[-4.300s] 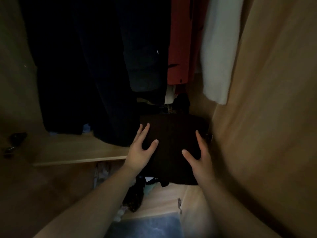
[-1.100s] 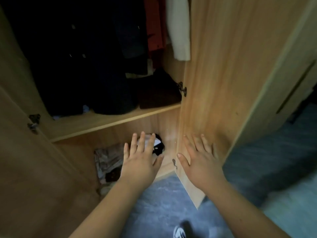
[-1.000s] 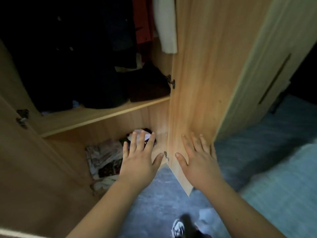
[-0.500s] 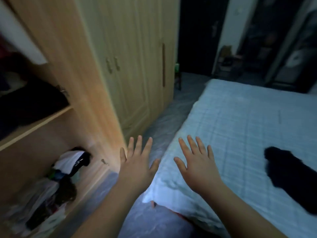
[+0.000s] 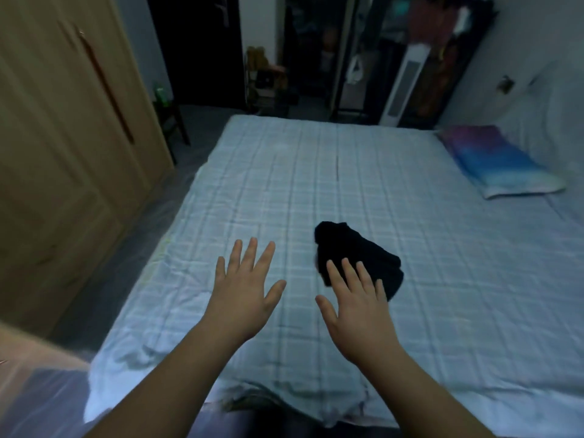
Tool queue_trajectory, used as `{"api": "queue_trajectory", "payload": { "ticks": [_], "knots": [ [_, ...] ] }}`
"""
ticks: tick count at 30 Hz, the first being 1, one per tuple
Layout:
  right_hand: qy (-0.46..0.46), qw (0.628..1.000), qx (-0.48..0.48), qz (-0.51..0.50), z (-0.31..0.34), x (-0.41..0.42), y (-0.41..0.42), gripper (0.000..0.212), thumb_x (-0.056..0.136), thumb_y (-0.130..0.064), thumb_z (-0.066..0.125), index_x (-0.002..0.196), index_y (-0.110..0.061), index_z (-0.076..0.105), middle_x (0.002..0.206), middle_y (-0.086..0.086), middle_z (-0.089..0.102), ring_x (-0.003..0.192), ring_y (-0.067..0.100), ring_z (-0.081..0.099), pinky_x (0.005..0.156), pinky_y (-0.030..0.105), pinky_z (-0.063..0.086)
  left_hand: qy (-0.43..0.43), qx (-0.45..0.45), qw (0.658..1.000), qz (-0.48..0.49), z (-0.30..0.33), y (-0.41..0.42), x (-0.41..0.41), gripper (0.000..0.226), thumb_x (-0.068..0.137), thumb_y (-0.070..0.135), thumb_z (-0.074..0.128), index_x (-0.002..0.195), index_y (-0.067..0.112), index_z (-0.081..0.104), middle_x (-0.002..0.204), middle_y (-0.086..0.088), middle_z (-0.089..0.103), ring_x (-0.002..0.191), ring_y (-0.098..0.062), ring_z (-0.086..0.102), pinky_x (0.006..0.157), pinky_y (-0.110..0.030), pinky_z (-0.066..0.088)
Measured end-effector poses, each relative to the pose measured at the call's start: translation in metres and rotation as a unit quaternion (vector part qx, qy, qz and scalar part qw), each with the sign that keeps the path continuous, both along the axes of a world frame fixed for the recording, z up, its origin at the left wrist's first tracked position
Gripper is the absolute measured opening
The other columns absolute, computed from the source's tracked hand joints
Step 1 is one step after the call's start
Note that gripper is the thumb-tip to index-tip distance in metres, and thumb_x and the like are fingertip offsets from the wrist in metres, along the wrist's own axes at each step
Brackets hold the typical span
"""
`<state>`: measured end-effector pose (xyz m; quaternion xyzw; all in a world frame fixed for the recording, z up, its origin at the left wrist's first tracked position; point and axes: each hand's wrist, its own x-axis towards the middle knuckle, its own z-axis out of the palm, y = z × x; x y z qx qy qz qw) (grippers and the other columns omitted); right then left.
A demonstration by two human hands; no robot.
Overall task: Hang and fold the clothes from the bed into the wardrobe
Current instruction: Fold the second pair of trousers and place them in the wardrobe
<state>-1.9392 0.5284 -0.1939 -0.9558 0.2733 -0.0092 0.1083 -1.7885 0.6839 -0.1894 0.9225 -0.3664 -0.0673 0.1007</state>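
Both hands spread, empty, left hand (image 5: 245, 292), right hand (image 5: 357, 303) over bed (image 5: 316, 172); black garment (image 5: 354, 254) beyond right fingertips

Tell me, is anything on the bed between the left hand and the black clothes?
No, just bare checked sheet. In the head view, nothing lies between the left hand and the black garment; the right hand sits nearer, overlapping its edge.

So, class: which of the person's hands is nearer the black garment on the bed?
Right. The right hand overlaps the black garment with its fingers; the left hand hovers apart, off to its left.
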Motion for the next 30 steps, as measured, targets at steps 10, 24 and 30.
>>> {"api": "queue_trajectory", "payload": {
  "ticks": [10,24,30],
  "knots": [
    [0.028,0.995,0.041,-0.089,-0.042,-0.025,-0.073,0.080,0.086,-0.068,-0.004,0.159,-0.036,-0.003,0.168,-0.003,-0.001,0.154,0.020,-0.009,0.123,0.050,0.000,0.040,0.023,0.995,-0.085,-0.034,-0.103,0.006,0.071,0.100,0.060,0.025,0.157,0.034,-0.008,0.167,-0.001,-0.010,0.152,-0.023,-0.017,0.123,-0.051,-0.003],
    [0.066,0.979,0.103,-0.164,-0.132,0.089,-0.208,0.067,0.101,-0.056,0.029,0.160,-0.031,0.009,0.167,0.000,0.012,0.154,0.022,0.003,0.124,0.049,0.008,0.092,0.059,0.985,-0.135,-0.145,-0.242,0.135,0.071,0.101,0.055,0.028,0.158,0.030,-0.004,0.167,-0.005,-0.004,0.153,-0.027,-0.009,0.123,-0.051,0.003],
    [0.098,0.979,0.125,-0.130,-0.233,0.133,-0.272,0.070,0.101,-0.052,0.038,0.160,-0.030,0.007,0.167,0.002,0.012,0.154,0.024,0.005,0.123,0.050,0.010,0.121,0.080,0.984,-0.104,-0.251,-0.298,0.156,0.072,0.102,0.049,0.036,0.159,0.026,-0.002,0.167,-0.010,0.001,0.153,-0.031,-0.002,0.123,-0.049,0.009]
  ]
}}
